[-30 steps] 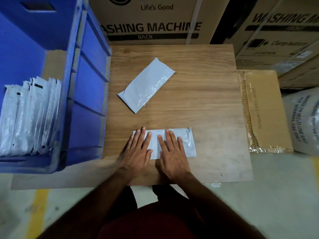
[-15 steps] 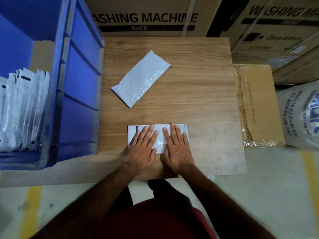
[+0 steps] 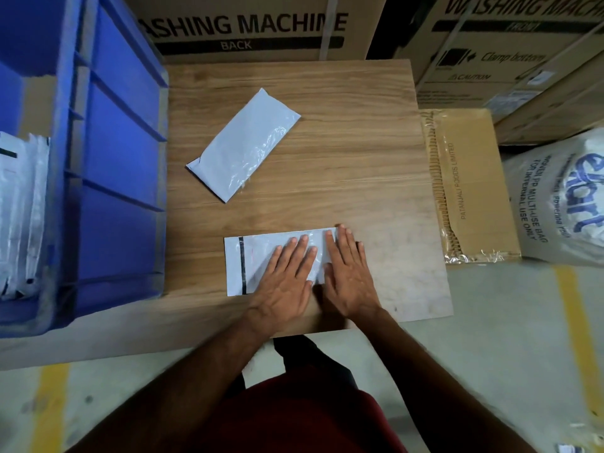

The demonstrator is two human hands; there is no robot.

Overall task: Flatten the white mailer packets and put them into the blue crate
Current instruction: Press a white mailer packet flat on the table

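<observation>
Both hands lie flat, side by side, on a white mailer packet (image 3: 258,261) at the near edge of the wooden tabletop (image 3: 343,178). The left hand (image 3: 285,282) presses down with straight, slightly spread fingers, so its grip is open and holds nothing; its fingertips reach to about the middle of the packet. The right hand (image 3: 351,279) is just beside it, thumbs almost touching, fingers likewise straight and flat, its grip open too; it covers the packet's right end, and its fingertips reach the packet's far edge. To the left of the left hand the packet's bare end shows a black strip (image 3: 242,265) running across its width.

Beyond the hands, farther out on the tabletop and a little to the left, a second white mailer packet (image 3: 243,145) lies at a slant, well apart from the pressed one.

Left of the left hand, against the tabletop's side, stands the blue crate (image 3: 121,165); a row of white packets (image 3: 19,217) stands on edge inside it, partly cut off by the picture's edge.

Right of the right hand, past the tabletop's edge, lies a flattened cardboard box (image 3: 470,184), and beside that a white woven bag (image 3: 562,197) with blue print. Large cartons (image 3: 248,27) marked "WASHING MACHINE" stand behind the tabletop.
</observation>
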